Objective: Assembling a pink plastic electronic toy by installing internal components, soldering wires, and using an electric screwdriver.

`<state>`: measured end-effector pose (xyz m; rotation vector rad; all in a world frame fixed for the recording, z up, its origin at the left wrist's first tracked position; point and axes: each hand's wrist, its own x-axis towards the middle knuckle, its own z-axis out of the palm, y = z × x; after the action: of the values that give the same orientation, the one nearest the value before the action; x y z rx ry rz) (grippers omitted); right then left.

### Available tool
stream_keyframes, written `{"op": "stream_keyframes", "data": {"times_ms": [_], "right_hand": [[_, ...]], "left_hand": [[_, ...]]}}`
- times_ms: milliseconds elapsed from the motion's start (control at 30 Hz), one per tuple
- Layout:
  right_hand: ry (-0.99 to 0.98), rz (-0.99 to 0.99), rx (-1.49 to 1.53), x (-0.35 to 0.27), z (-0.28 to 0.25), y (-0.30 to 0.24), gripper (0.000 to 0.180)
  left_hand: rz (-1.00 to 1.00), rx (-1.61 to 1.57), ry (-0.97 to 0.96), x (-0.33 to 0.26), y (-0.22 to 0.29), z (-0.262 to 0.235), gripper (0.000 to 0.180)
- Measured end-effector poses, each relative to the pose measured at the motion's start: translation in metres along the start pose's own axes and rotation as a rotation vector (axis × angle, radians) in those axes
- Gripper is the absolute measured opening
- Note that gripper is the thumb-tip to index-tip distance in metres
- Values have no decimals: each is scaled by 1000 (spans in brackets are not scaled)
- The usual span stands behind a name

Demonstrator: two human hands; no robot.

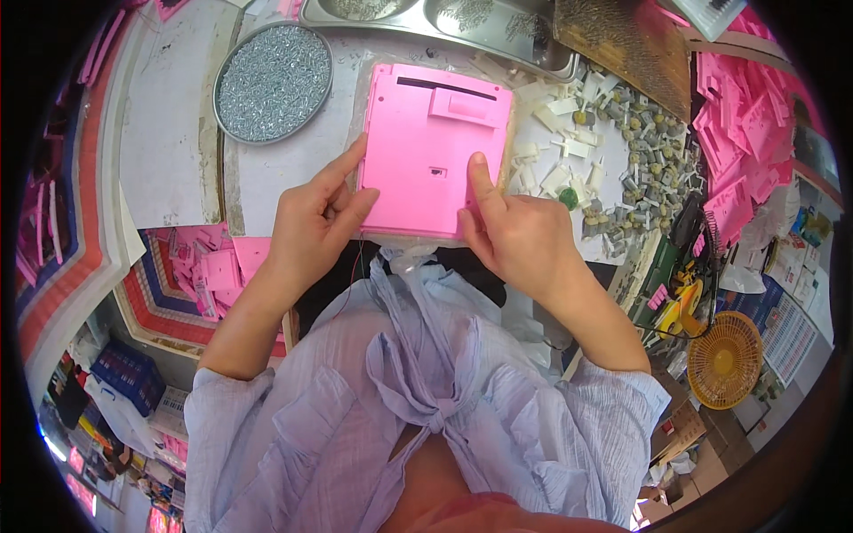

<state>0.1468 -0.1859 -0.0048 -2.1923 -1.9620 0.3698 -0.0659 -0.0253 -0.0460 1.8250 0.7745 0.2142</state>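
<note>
One pink case (419, 147) sits between our left hand (313, 215) and right hand (529, 238), fingers (483, 182) grasping its sides; we judge it light, stiff, smooth, best held there.

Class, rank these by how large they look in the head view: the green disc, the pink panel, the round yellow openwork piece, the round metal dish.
Largest to smallest:
1. pink panel
2. round metal dish
3. round yellow openwork piece
4. green disc
Apparent size only.
</note>
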Motion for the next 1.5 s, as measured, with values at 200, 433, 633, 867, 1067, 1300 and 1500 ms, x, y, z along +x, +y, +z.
{"op": "stream_keyframes", "data": {"times_ms": [200, 433, 633, 867, 1067, 1300, 1500], "right_hand": [[-90, -36, -24, 7, -16, 4, 58], [-44, 62, 44, 14, -24, 9, 46], [4, 92, 78, 11, -26, -1, 37], [276, 499, 754, -8, 15, 28, 27], [117, 662, 1180, 18, 10, 57, 13], [-156, 618, 1158, 39, -3, 78, 14], [-239, 591, 1048, 44, -14, 80, 16]], "left_hand": [[7, 42, 17, -4, -1, 3, 62], [249, 78, 76, 8, -1, -6, 56], [159, 33, 0, -2, -2, -7, 55], [525, 500, 60, 14, 22, -7, 53], [633, 705, -133, 24, 31, -15, 54], [657, 739, -103, 25, 31, -12, 51], [647, 609, -43, 27, 26, -6, 45]]}}
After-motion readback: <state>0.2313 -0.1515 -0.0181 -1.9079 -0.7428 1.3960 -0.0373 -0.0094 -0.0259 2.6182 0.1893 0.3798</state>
